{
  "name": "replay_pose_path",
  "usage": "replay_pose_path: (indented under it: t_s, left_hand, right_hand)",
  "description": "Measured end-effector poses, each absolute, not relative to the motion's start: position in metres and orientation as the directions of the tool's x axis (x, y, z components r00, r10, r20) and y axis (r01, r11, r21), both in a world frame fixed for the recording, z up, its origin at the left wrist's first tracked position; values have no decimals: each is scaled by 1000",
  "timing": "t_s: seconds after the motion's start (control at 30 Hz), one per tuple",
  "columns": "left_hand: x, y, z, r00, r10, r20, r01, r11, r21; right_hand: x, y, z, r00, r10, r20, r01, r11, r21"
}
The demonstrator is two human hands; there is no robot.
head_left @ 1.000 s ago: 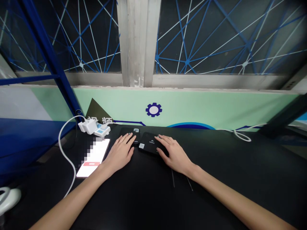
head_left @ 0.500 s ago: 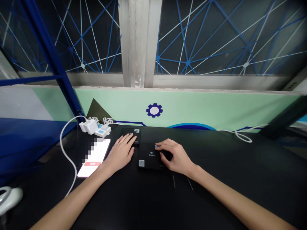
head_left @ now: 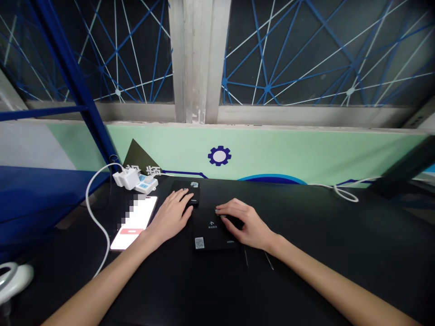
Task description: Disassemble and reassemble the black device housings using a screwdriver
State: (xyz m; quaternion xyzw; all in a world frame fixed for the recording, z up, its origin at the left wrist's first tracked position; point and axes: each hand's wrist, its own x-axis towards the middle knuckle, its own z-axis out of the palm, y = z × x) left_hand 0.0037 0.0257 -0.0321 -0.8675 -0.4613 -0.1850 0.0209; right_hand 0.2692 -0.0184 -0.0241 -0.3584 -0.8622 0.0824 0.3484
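Note:
My left hand point(head_left: 173, 213) lies palm down with fingers stretched over a small black box point(head_left: 195, 195) that has a light sticker at its far right corner. Closer to me is a larger-looking flat black box point(head_left: 207, 235) bearing a white logo, small lettering and a QR code. The thumb and fingers of my right hand point(head_left: 248, 225) come together over its far right part. A tiny light-coloured bit shows at those fingertips, too small to name. My right hand covers the box's right side.
A phone with a lit white screen point(head_left: 137, 222) lies left of my left hand. Behind it are white plugs on a power strip point(head_left: 147, 183), with a white cable point(head_left: 90, 199) curving forward. Two thin pale strips point(head_left: 268, 260) lie below my right wrist. Another white cable point(head_left: 345, 194) runs along the wall.
The nearer black box has shifted toward me and slightly left. My right fingertips have moved a little left. My left hand has stayed on the far box.

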Motion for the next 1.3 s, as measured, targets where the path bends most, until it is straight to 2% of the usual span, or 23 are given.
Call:
replay_pose_path:
  t_s: [0.23, 0.37, 0.53, 0.8, 1.1, 1.3]
  left_hand:
    - [11, 14, -18, 551, 754, 357, 742, -639, 204]
    - [10, 14, -19, 609, 730, 309, 705, -677, 211]
    - [6, 17, -15, 625, 738, 252, 703, -673, 230]
    - [-3, 21, -6, 627, 764, 151, 717, -642, 273]
    - [-4, 21, -9, 626, 765, 154, 699, -638, 323]
    - [-3, 22, -11, 604, 765, 224, 689, -642, 336]
  right_hand:
    - [269, -16, -27, -281, 770, 572, 739, 554, -382]
    - [270, -13, -30, -259, 818, 513, 798, 480, -364]
    - [270, -12, -30, -256, 835, 487, 790, 471, -392]
    - [269, -16, -25, -303, 815, 494, 729, 532, -430]
    - [272, -20, -8, -582, 715, 386, 666, 692, -278]
    - [270, -20, -8, -620, 706, 341, 638, 707, -305]
